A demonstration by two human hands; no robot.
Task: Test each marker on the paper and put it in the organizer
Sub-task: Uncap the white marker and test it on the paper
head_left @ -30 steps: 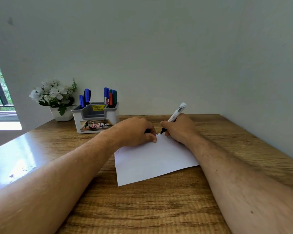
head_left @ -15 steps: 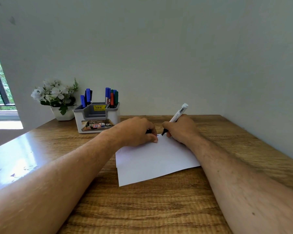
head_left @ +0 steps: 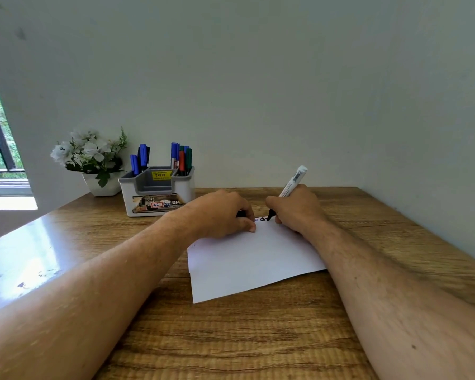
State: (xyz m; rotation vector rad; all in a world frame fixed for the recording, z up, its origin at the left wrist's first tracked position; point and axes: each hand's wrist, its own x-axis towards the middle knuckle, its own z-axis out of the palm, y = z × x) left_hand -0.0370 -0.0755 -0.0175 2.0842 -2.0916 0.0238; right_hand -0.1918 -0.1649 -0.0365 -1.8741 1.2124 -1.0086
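Head view: right hand grips a white-barrelled marker, fingers curled round the lower barrel, black tip down on the far edge of the paper, where a short black scribble shows beside a faint blue mark. Left hand rests on the sheet's far left part, fingers curled; a small dark object, probably the cap, shows at its fingertips, so they appear clamped on it, though the grip itself is hidden. Paper lies flat on the wooden worktop, slightly skewed. Organizer stands well apart at far left near the wall, already carrying blue, red and green markers in its two rear compartments; a potted white flower sits just beside it. Step in hand, as judged: test stroke of the black marker. To do it well: keep the left hand's weight on the sheet so it does not slide, use light pressure and a short line near the existing marks, confirm ink flows evenly, lift clear before recapping to avoid smearing, press the cap fully home, then place the marker upright in a rear compartment.
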